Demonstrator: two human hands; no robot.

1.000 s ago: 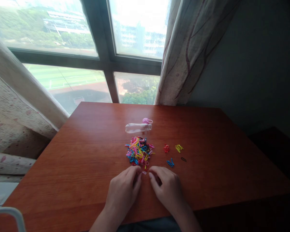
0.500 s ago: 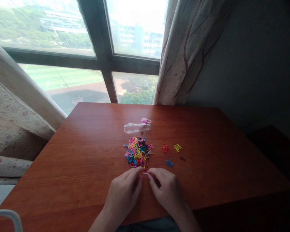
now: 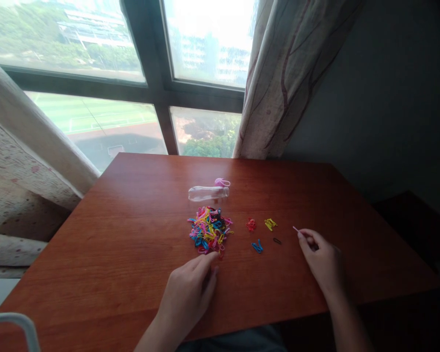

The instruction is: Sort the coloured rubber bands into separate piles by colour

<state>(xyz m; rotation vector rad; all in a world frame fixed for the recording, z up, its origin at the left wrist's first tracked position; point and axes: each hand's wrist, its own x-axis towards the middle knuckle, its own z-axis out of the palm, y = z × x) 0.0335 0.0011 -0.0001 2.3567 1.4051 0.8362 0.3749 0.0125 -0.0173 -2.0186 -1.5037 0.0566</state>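
Note:
Pinched between thumb and fingers of my right hand [image 3: 320, 252] is a pink hair tie [image 3: 296, 229], its end sticking out to the left, right of the sorted groups. My left hand [image 3: 194, 281] rests on the table at the near edge of a mixed pile of small coloured hair ties [image 3: 209, 230], thumb and forefinger apart, nothing seen between them. Between the hands lie small groups: red hair ties [image 3: 251, 224], yellow hair ties [image 3: 270, 224], blue hair ties [image 3: 257, 246] and one dark hair tie [image 3: 277, 240].
Behind the pile a clear plastic bottle [image 3: 207, 194] lies on its side, with a pink looped cap [image 3: 222, 183] beside it. The brown wooden table [image 3: 113, 234] reaches back to a window with curtains [image 3: 267, 98]. A white curved rail [image 3: 18, 320] shows at the lower left.
My right hand has moved away from my left, out to the right and slightly farther back, carrying the pink hair tie. My left hand has stayed by the pile.

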